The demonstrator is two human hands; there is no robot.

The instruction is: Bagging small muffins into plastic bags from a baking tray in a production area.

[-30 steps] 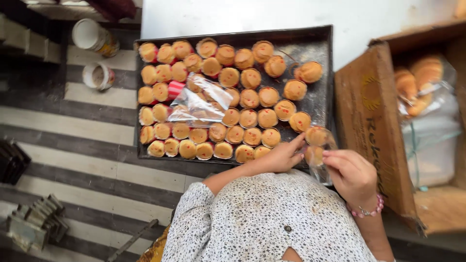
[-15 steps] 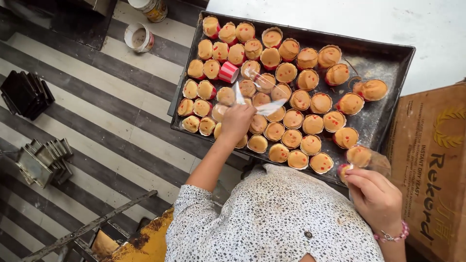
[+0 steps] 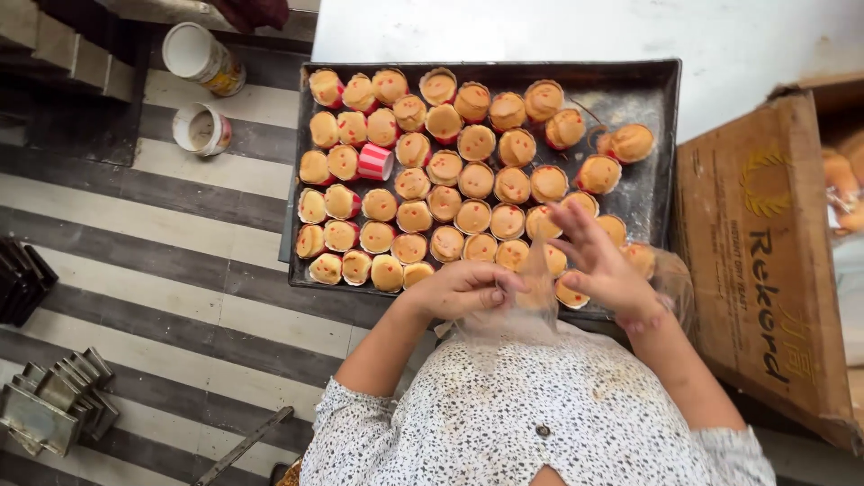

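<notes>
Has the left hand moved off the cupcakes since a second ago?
Yes. The left hand has pulled back from the middle of the baking tray to its near edge, where it now pinches a clear plastic bag beside the right hand.
</notes>
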